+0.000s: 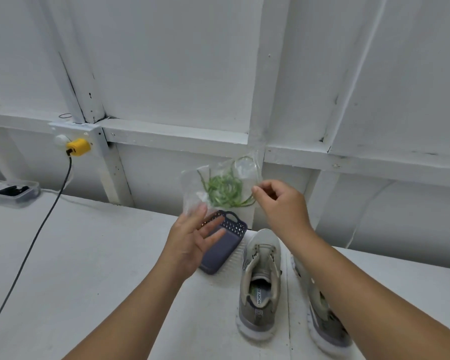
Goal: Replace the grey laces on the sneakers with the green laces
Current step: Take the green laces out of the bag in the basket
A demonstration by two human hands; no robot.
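Head view, one entry. My right hand (281, 203) was raised above the far edge of the counter (89, 255), its grip narrow: thumb and forefinger pinched the right edge of a clear plastic bag (208, 183), the other fingers curled. The bag hung in the air in front of the white panelled wall (177, 61), and the green laces (225, 189) lay coiled inside it, one loop standing up toward the bag's top. My left hand (192, 237) was below the bag's lower left corner, grip wide, fingers straight and spread, the fingertips at or just under the plastic; I could not tell whether they touched it. Under that hand stood a dark purple-grey basket (222, 245) with a perforated wall and a handle, partly covered by my palm. Just right of the basket stood the left-hand sneaker (260, 287), grey with a pale sole, toe toward the wall, its eyelets showing no lace that I could make out. The second sneaker (325, 323) stood beside it, largely hidden under my right forearm. Far left on the counter sat a small clear lidded box (17, 192) with dark contents. On the wall, a yellow plug (78, 146) sat in a white socket, and its dark cable (31, 245) ran down across the counter.
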